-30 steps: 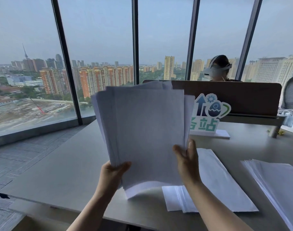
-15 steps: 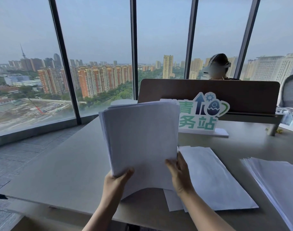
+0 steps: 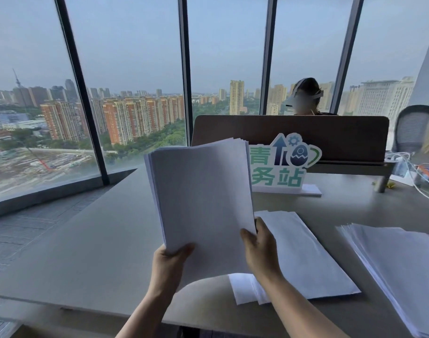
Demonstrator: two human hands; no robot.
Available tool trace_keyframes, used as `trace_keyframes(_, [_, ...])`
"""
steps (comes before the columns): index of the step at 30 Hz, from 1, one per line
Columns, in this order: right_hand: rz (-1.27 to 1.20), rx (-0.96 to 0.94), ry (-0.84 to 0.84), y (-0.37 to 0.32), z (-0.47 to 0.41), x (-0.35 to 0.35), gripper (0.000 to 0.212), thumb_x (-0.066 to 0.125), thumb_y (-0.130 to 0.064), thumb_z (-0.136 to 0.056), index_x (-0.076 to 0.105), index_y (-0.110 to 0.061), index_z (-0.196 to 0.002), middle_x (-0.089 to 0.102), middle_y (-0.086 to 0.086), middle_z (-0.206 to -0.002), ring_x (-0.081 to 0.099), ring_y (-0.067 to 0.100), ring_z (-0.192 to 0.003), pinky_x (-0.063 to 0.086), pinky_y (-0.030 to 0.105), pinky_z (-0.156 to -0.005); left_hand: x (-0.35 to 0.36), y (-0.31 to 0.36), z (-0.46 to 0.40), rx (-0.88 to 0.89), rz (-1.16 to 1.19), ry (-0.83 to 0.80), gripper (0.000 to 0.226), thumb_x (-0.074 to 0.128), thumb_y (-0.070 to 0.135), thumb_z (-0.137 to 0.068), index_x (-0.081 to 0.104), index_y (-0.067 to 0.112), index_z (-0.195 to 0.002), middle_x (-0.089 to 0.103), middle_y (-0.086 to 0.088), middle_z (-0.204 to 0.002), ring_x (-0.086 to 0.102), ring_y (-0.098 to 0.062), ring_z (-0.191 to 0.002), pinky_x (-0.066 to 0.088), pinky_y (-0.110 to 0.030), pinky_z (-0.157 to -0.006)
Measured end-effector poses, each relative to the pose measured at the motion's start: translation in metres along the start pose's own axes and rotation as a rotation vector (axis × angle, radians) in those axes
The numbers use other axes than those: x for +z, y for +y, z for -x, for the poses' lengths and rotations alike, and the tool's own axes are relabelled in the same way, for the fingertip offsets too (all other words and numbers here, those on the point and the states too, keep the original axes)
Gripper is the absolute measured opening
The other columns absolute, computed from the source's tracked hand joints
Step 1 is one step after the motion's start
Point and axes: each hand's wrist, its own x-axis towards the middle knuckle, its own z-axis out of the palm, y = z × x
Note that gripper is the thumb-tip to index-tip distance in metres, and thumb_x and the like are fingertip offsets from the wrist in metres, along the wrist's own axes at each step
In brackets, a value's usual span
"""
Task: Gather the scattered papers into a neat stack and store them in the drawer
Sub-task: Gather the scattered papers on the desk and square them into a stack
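Above desk (image 3: 91,240): held (both hands) papers (image 3: 203,198)

A sheaf of papers (image 3: 203,196) stands upright above the desk (image 3: 86,240), with the left hand (image 3: 170,262) at its lower left corner and the right hand (image 3: 262,250) at its lower right edge. Behind and to the right of it a second pile (image 3: 306,254) lies flat on the desk. A third pile (image 3: 398,264) lies farther right, apart from it. A sign (image 3: 281,164) stands behind the sheaf, before a partition (image 3: 330,135).
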Motion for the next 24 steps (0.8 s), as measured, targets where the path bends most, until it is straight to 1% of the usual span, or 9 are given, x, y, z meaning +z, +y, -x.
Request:
trace_keyframes(2, [0.023, 0.008, 0.032, -0.001, -0.001, -0.015, 0.017, 0.051, -0.004, -0.090, 0.059, -0.019, -0.093, 0.070, -0.010, -0.084, 0.065, 0.016, -0.079, 0.054, 0.033, -0.070, 0.012, 0.002, 0.003, -0.003, -0.027, -0.040, 0.007, 0.078, 0.005, -0.075, 0.073, 0.007, -0.079, 0.072, 0.006, -0.064, 0.061, -0.016, -0.068, 0.050, -0.029, -0.062])
trace_keyframes(5, [0.075, 0.048, 0.087, 0.001, -0.002, -0.046, 0.023, 0.050, -0.006, -0.087, 0.061, -0.027, -0.092, 0.070, -0.016, -0.084, 0.065, 0.012, -0.076, 0.054, 0.034, -0.069, 0.037, 0.007, 0.013, -0.011, -0.039, -0.120, 0.014, 0.081, 0.014, -0.071, 0.073, 0.010, -0.082, 0.075, 0.007, -0.070, 0.065, -0.013, -0.070, 0.052, -0.028, -0.064])
trace_keyframes(8, [0.148, 0.088, 0.152, 0.010, -0.005, -0.084, 0.026, 0.050, -0.009, -0.084, 0.062, -0.029, -0.096, 0.071, -0.014, -0.082, 0.065, 0.012, -0.074, 0.052, 0.036, -0.068, 0.069, 0.010, 0.025, -0.046, -0.052, -0.219, 0.025, 0.069, 0.026, -0.065, 0.069, 0.014, -0.087, 0.076, 0.006, -0.075, 0.070, -0.012, -0.073, 0.056, -0.030, -0.065])
trace_keyframes(10, [0.185, 0.110, 0.206, 0.016, -0.006, -0.111, 0.028, 0.052, -0.006, -0.084, 0.064, -0.026, -0.098, 0.071, -0.013, -0.082, 0.065, 0.011, -0.075, 0.051, 0.034, -0.067, 0.092, 0.011, 0.034, -0.073, -0.028, -0.299, 0.024, 0.063, 0.023, -0.065, 0.066, 0.015, -0.088, 0.076, 0.008, -0.075, 0.071, -0.010, -0.071, 0.056, -0.027, -0.062])
trace_keyframes(13, [0.250, 0.132, 0.270, 0.025, -0.007, -0.154, 0.026, 0.053, -0.004, -0.082, 0.065, -0.022, -0.097, 0.069, -0.009, -0.081, 0.063, 0.016, -0.073, 0.048, 0.030, -0.064, 0.128, 0.009, 0.049, -0.105, -0.026, -0.389, 0.025, 0.059, 0.020, -0.065, 0.066, 0.012, -0.088, 0.076, 0.003, -0.076, 0.071, -0.014, -0.072, 0.056, -0.029, -0.063])
trace_keyframes(16, [0.335, 0.197, 0.304, 0.037, -0.006, -0.198, 0.025, 0.053, -0.006, -0.083, 0.063, -0.025, -0.096, 0.063, -0.010, -0.072, 0.057, 0.016, -0.068, 0.042, 0.025, -0.055, 0.165, 0.007, 0.062, -0.142, -0.050, -0.443, 0.026, 0.057, 0.019, -0.063, 0.065, 0.007, -0.084, 0.072, 0.001, -0.071, 0.066, -0.010, -0.063, 0.052, -0.024, -0.056])
trace_keyframes(19, [0.401, 0.275, 0.338, 0.051, -0.006, -0.245, 0.021, 0.052, -0.009, -0.081, 0.059, -0.028, -0.087, 0.060, -0.009, -0.070, 0.058, 0.022, -0.070, 0.041, 0.029, -0.056, 0.201, 0.003, 0.077, -0.186, -0.075, -0.527, 0.031, 0.054, 0.018, -0.063, 0.062, -0.001, -0.086, 0.063, -0.008, -0.072, 0.060, -0.016, -0.061, 0.047, -0.029, -0.052])
trace_keyframes(21, [0.439, 0.316, 0.361, 0.059, -0.006, -0.276, 0.019, 0.051, -0.009, -0.080, 0.054, -0.027, -0.075, 0.059, -0.007, -0.069, 0.055, 0.025, -0.067, 0.040, 0.031, -0.057, 0.225, -0.001, 0.086, -0.223, -0.091, -0.593, 0.025, 0.057, 0.011, -0.071, 0.060, -0.006, -0.090, 0.060, -0.009, -0.072, 0.059, -0.018, -0.060, 0.049, -0.030, -0.052])
trace_keyframes(24, [0.528, 0.361, 0.373, 0.069, -0.006, -0.316, 0.016, 0.051, -0.010, -0.080, 0.059, -0.024, -0.085, 0.065, -0.002, -0.079, 0.060, 0.030, -0.074, 0.046, 0.035, -0.062, 0.256, -0.008, 0.102, -0.268, -0.126, -0.666, 0.014, 0.054, 0.000, -0.084, 0.058, -0.008, -0.094, 0.061, -0.010, -0.075, 0.060, -0.019, -0.061, 0.051, -0.027, -0.051])
